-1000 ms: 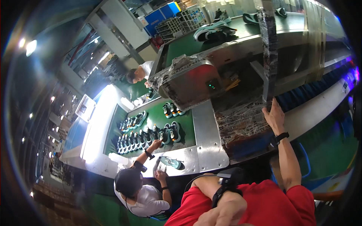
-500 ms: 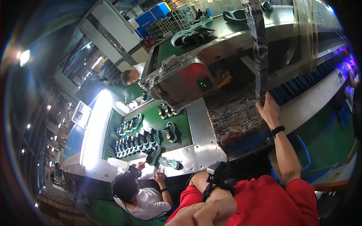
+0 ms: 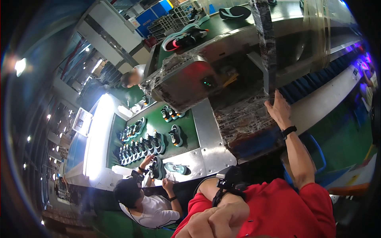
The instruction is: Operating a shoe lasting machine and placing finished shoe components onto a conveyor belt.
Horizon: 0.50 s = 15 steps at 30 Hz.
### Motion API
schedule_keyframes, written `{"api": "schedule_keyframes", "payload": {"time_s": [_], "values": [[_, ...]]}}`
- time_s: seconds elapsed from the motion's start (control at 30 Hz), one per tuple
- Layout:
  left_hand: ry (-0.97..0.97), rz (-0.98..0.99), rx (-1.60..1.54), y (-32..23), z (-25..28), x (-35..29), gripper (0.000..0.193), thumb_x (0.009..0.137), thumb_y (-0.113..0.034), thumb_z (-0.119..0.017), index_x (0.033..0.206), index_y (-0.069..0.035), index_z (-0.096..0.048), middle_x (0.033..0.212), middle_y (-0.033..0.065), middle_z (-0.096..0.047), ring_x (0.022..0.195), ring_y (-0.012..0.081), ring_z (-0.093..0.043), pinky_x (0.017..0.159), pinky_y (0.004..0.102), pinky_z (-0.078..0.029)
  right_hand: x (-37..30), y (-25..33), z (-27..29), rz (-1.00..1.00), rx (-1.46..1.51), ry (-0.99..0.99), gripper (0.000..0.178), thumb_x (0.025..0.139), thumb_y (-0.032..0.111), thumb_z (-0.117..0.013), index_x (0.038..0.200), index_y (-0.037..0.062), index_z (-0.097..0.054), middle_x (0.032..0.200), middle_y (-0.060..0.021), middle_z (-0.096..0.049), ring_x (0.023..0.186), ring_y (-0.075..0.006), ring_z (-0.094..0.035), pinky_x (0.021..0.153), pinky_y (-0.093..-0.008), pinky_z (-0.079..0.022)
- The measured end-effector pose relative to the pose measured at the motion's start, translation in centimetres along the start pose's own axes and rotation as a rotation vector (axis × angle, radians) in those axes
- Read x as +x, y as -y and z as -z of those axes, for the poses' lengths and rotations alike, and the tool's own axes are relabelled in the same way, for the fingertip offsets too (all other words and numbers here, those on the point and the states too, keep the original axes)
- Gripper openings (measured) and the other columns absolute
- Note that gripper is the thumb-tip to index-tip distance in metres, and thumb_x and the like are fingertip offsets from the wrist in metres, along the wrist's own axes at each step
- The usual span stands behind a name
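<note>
My right hand (image 3: 279, 112), with a black band on its wrist, is at the lower end of an upright metal post (image 3: 262, 39) wrapped in plastic film. Its thumb and forefinger close about the post's foot; the other fingers are partly hidden. Close up at the bottom, my left hand (image 3: 216, 223) is curled with the knuckles showing, and whatever may be inside is hidden. A small black camera (image 3: 228, 180) is strapped to the left wrist. Next to the right hand stands a film-wrapped machine housing (image 3: 180, 83) with small green lights.
A co-worker (image 3: 151, 206) in white handles a dark shoe (image 3: 157, 168) at a green worktable (image 3: 186, 137) with rows of shoes (image 3: 139, 148). An insole-like pale piece (image 3: 176, 168) lies there. Shoes (image 3: 184, 36) sit on the upper belt. Another person (image 3: 134, 76) stands beyond.
The view has shifted slightly, moving the scene left. The shoes on the upper belt have slid left. The co-worker's shoe is now raised more upright. My hands keep nearly the same pose.
</note>
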<state>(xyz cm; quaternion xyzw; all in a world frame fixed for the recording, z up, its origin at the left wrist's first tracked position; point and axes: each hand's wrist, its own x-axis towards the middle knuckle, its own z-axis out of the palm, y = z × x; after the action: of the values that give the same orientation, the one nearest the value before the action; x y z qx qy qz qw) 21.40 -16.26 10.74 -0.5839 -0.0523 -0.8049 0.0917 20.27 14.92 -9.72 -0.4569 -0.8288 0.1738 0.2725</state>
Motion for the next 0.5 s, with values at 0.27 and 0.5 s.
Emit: {"api": "schedule_keyframes", "payload": {"time_s": [0.27, 0.5], "values": [[-0.234, 0.416, -0.18, 3.7, 3.2, -6.1, 0.01, 0.089, -0.006, -0.051, 0.098, -0.003, -0.054, 0.085, 0.0062, -0.055, 0.078, 0.0145, -0.055, 0.076, 0.029, -0.048, 0.4, 0.1, -0.6, -0.004, 0.041, 0.02, 0.07, 0.085, 0.033, -0.066, 0.139, -0.0026, -0.039, 0.13, -0.0244, -0.054, 0.118, -0.0399, -0.054, 0.097, -0.0483, -0.045], [-0.869, 1.14, -0.348, 9.5, 9.7, -11.5, 0.038, 0.087, 0.01, -0.055, 0.122, -0.003, -0.055, 0.104, 0.0031, -0.055, 0.099, 0.0177, -0.054, 0.098, 0.033, -0.044, 1.1, -0.8, -0.9, 0.0, 0.014, 0.002, 0.069, 0.087, 0.034, -0.066, 0.14, -0.0008, -0.039, 0.13, -0.0237, -0.055, 0.118, -0.0397, -0.054, 0.098, -0.0487, -0.045]]}}
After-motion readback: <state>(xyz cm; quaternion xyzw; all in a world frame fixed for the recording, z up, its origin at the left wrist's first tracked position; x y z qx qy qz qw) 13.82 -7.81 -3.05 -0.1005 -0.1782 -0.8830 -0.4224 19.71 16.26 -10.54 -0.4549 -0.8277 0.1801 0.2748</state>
